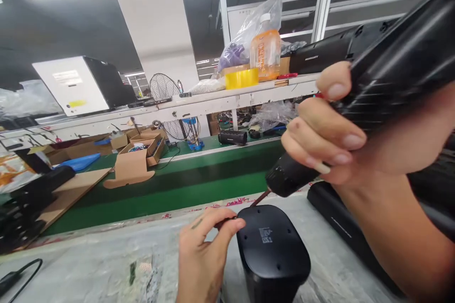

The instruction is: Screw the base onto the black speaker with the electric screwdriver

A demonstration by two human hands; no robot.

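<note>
At the near edge of the workbench, which is covered in clear plastic film, stands a black rounded housing with its flat end facing up, a small printed label at its middle. The right hand wraps around a black electric screwdriver, fingers curled and pressed together on the grip, and tilts it down to the left so that the thin bit angles toward the far left rim of the housing. The left hand lies just left of the housing, thumb and forefinger pinched at the bit's tip, apparently steadying it or a small screw; the screw itself is too small to make out.

Judged from this, the main risk is the slant: a bit that meets the screw at such an angle is likely to cam out, skate across the glossy surface and scratch it, or cross-thread the screw. The pinching fingertips sit right at the tip, so a slip or early spin could nip them. Nothing clamps the housing, so side pressure may tip or slide it on the slick film. To the right a long black bar lies close by; beyond runs a green conveyor belt.
</note>
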